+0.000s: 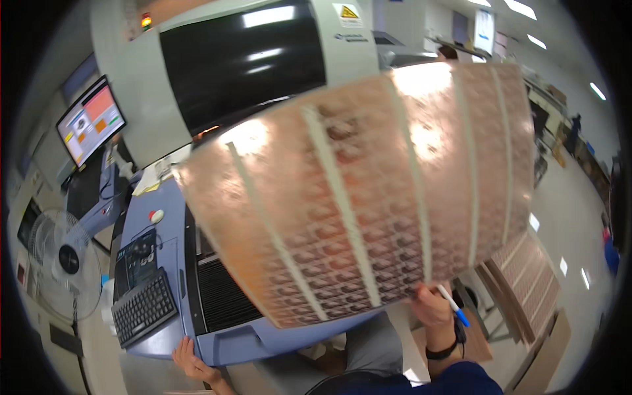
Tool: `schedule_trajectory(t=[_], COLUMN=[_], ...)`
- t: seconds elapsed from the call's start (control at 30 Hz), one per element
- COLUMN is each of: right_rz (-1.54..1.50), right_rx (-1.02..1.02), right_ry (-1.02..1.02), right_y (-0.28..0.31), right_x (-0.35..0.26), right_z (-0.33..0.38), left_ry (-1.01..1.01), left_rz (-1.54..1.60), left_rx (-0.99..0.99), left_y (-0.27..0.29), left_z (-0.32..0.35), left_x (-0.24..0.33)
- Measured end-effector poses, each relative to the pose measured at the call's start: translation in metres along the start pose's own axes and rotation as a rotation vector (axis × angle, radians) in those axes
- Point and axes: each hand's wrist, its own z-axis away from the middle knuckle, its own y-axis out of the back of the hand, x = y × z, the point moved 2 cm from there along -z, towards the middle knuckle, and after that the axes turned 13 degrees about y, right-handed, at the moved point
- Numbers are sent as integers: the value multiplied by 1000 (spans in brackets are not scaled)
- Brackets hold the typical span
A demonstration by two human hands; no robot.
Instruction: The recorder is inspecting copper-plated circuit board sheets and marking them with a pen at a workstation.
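Observation:
A large copper-clad circuit board panel point(447, 217) with pale lengthwise strips is held up before me, tilted and covering much of the machine. My right hand point(431, 307) grips its lower edge, right of the middle. A white marker with a blue end point(453, 305) is held in that same hand and sticks out to the right. My left hand point(189, 359) lies at the front corner of the machine's blue-grey table point(230, 343), fingers stretched out and holding nothing. Just beyond it sits a black keyboard point(146, 308).
A big machine with a dark window point(243, 59) stands ahead. To the left are a monitor point(91, 122), a red-and-white button point(156, 216) and a fan point(68, 259). Similar panels are stacked point(526, 280) at lower right. Black ribbed slats point(224, 296) line the table.

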Motion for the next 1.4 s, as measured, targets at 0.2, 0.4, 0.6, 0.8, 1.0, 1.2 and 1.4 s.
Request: schedule_trajectory(t=[0.2,0.4,0.6,0.8,1.0,1.2,1.4], right_rz=[32,101,797,1467,1487,1540,1759], right_rx=[87,61,0,-53,-764,-993,-418], right_ry=[-32,-46,224,758,1290,793,1309], right_y=[9,-16,-70,-131,-193,-200,-160], right_x=[-12,-7,-36,-41,24,88,160], right_z=[1,-28,-139,-242,-266,-299,-342], left_ry=[16,37,26,36,33,18,-11], left_rz=[-1,10,36,57,46,28,75], left_rx=[-16,32,26,36,18,50,57], left_y=[4,5,3,6,2,4,-5], left_z=[3,-2,-4,-7,-8,-6,-6], left_x=[0,11,18,27,25,18,22])
